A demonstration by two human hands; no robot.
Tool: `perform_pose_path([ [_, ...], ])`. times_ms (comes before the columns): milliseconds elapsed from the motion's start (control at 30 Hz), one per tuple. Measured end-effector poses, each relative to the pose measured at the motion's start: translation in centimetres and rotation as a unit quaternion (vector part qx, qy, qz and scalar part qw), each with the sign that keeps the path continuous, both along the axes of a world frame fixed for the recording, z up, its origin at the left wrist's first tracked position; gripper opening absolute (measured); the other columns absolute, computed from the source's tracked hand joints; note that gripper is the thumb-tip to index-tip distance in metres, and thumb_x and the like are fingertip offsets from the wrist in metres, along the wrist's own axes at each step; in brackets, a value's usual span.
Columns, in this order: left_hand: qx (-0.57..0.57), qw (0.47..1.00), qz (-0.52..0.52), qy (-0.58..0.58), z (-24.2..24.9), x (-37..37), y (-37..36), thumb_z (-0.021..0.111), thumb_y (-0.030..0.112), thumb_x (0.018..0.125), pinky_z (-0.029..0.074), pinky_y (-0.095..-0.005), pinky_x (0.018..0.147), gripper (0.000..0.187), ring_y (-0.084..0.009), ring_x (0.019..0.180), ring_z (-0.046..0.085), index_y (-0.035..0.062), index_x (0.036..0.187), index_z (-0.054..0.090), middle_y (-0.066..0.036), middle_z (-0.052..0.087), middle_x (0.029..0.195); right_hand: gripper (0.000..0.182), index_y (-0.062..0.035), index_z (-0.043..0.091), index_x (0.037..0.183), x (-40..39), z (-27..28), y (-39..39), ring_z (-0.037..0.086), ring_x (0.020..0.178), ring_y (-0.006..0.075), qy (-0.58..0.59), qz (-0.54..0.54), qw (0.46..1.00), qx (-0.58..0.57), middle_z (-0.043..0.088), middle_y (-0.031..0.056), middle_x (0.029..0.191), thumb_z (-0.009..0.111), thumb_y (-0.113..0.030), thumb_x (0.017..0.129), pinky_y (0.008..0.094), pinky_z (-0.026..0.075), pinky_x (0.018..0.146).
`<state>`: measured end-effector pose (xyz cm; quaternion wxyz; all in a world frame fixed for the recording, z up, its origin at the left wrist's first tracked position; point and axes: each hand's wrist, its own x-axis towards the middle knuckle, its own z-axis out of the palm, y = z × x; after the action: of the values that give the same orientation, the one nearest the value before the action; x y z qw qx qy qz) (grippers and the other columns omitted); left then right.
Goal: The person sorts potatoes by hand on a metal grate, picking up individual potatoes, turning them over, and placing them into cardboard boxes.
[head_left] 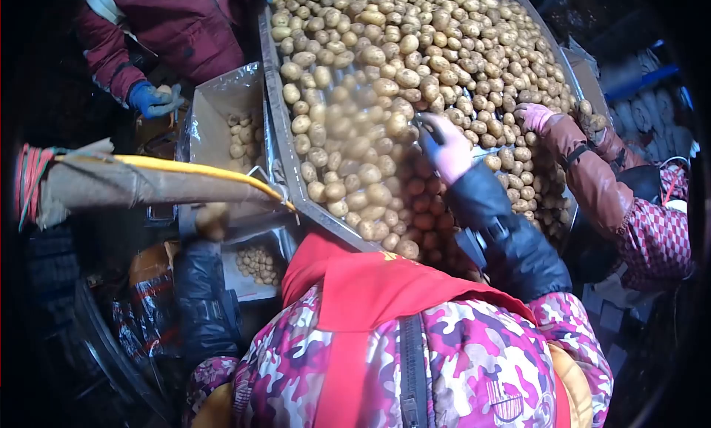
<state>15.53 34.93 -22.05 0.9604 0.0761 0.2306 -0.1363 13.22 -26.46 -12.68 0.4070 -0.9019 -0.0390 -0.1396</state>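
Loose potatoes (444, 35) cover a large sorting table (285, 143) with a raised metal edge. My right hand (448, 152), in a pink and dark glove, reaches over the potatoes with its fingers apart, close to or touching some of them. On the left, below a wrapped pole, my left hand (212, 222) is a brownish blur at the end of a dark sleeve. Its fingers, and anything in them, cannot be made out. Beside it is a lined box (248, 291) with small potatoes (257, 265) inside.
The wrapped pole (111, 184) with a yellow cable juts across the left side. Another lined box (211, 124) holds potatoes beside the table. A co-worker's blue-gloved hand (154, 100) is at upper left; another co-worker's pink-gloved hand (535, 117) touches potatoes on the right.
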Motion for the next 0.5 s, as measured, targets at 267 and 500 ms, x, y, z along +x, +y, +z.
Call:
perform_pose_path([
  [267, 0.806, 0.468, -0.268, -0.243, 7.4, -8.6, -9.0, 0.068, 0.017, 0.098, 0.059, -0.0323, 0.086, 0.036, -0.0198, 0.098, 0.071, 0.0004, 0.130, 0.066, -0.011, 0.073, 0.117, 0.050, -0.0183, 0.068, 0.135, 10.1, 0.8, 0.6, 0.063, 0.126, 0.0380, 0.247, 0.145, 0.934, -0.213, 0.062, 0.0148, 0.142, 0.074, -0.030, 0.086, 0.0457, 0.051, 0.107],
  [500, 0.520, 0.647, -0.500, -0.246, 11.5, -9.5, -24.4, 0.060, 0.024, 0.106, 0.060, -0.0297, 0.074, 0.039, -0.0169, 0.080, 0.070, -0.0004, 0.136, 0.062, -0.011, 0.073, 0.104, 0.047, -0.0149, 0.069, 0.132, 8.1, 0.5, -0.7, 0.066, 0.124, 0.0374, 0.332, 0.111, 0.911, -0.217, 0.069, 0.0175, 0.134, 0.064, -0.037, 0.091, 0.0486, 0.051, 0.105],
])
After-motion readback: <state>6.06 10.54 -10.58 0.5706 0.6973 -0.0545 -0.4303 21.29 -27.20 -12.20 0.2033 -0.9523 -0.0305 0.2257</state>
